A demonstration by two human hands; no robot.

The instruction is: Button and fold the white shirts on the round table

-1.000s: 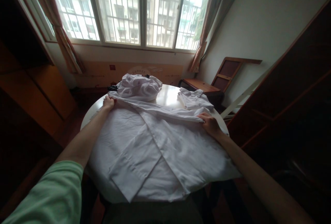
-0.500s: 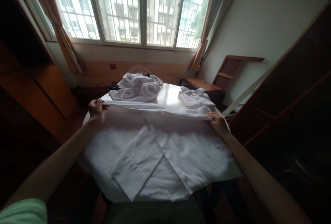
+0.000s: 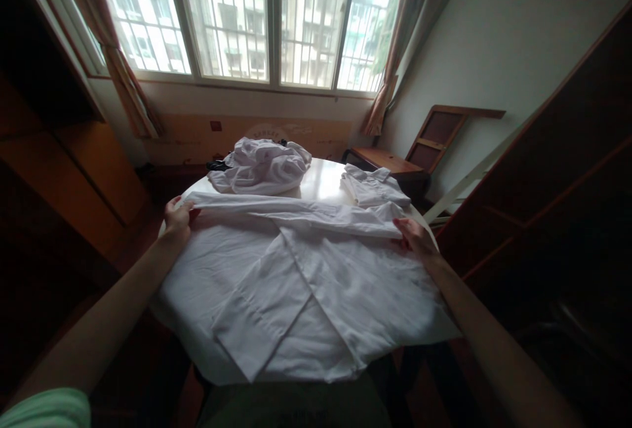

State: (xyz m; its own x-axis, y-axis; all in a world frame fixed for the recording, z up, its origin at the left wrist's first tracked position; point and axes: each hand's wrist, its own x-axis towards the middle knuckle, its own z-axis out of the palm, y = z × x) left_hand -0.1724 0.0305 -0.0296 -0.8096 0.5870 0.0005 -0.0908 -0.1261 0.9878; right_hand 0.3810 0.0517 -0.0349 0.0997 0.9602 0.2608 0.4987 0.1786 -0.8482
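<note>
The dim room takes its light from a wide, pale-framed glass window (image 3: pixel 271 33) with bars beyond its panes and an orange-brown cloth curtain (image 3: pixel 116 66) hanging on its left side. Below the window runs a flat tan panel (image 3: pixel 316 135) with faint lettering. Before it stands a glossy white worktop (image 3: pixel 323 178) with a rounded edge, mostly covered on the near side by a broad white cloth garment (image 3: pixel 326 283), which is spread out and hangs over the near edge. A flat strip of the same fabric crosses it diagonally towards the person, and its far edge is gathered into a long band running from side to side. The person's left hand (image 3: pixel 178 218) has its grip clamped on the left end of this band, and the right hand (image 3: pixel 413 236) has its grip closed on the band's other end, so the fabric stretches between them. Beyond the band, on the left, sits a crumpled heap of white fabric (image 3: pixel 264 168) with something black at its edge; on the right lies a small folded white cloth bundle (image 3: pixel 375 187), near the right hand. A brown wooden seat (image 3: pixel 388 162) stands behind that corner, and a pale green fabric sleeve (image 3: pixel 49 408) shows on the left arm
</note>
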